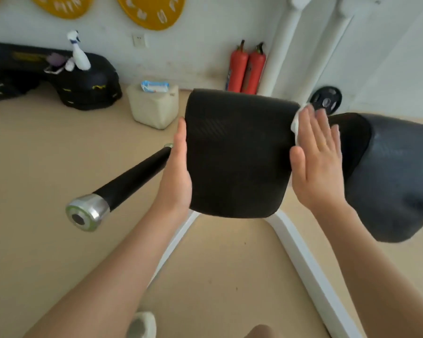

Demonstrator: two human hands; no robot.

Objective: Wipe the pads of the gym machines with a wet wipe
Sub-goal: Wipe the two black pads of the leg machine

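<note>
A black textured pad of a white-framed gym machine fills the middle of the head view. My left hand lies flat against the pad's left edge, thumb on its top face. My right hand presses a white wet wipe against the pad's right side with straight fingers; only the wipe's upper edge shows past my fingers. A second dark pad sits to the right, partly behind my right hand.
A black handle bar with a chrome end cap juts out left of the pad. White frame legs spread over the beige floor. A wipes packet lies on a white container, two red extinguishers and a weight plate stand by the wall.
</note>
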